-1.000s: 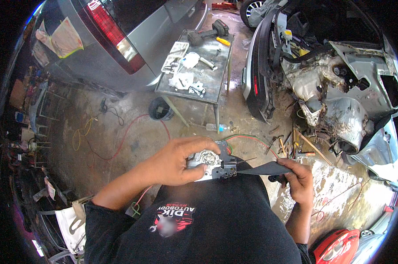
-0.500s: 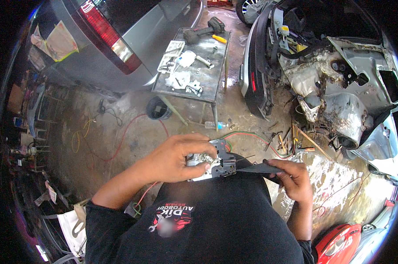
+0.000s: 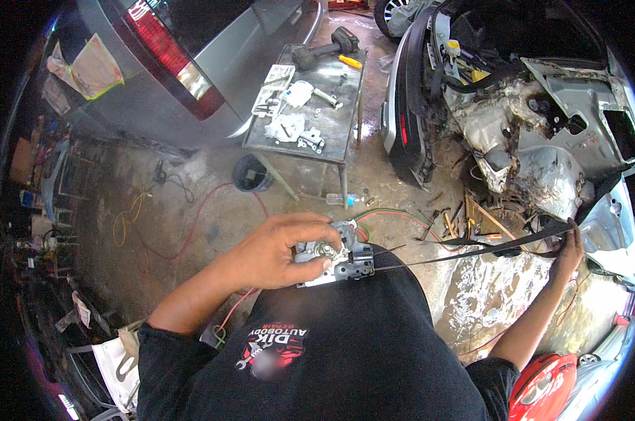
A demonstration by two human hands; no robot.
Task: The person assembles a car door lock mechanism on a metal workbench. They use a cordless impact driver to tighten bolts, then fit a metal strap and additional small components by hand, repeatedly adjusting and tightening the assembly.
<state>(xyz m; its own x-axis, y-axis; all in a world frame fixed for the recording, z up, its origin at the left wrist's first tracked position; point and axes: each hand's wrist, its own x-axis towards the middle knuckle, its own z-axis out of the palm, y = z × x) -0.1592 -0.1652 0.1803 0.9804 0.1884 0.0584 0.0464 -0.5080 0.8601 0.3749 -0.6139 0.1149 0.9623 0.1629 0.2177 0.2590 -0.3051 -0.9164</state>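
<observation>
The left hand (image 3: 275, 252) grips the reel (image 3: 349, 263), thumb below and fingers over the top, at 9 o'clock on its metal body. The reel sits in front of the person's middle. At 3 o'clock, the right hand (image 3: 569, 254) is closed on the strap (image 3: 524, 242), which runs nearly straight to the reel, edge-on near the slot, with another length sagging beneath. To do this pull well, I would keep the left grip solid and its fingers off the spool, draw the strap square to the slot, turn it flat so it does not bunch, and ease the tension gently, since it might snap back.

From the reel, a grey car (image 3: 156, 98) stands at 10 to 11 o'clock, with a bucket (image 3: 253, 173) nearer that way. The table (image 3: 331, 140), bearing a drill (image 3: 324, 50) and small parts, is around 12. A stripped car body (image 3: 549, 147) fills 2 o'clock. The floor (image 3: 472, 295) shines just past 3.
</observation>
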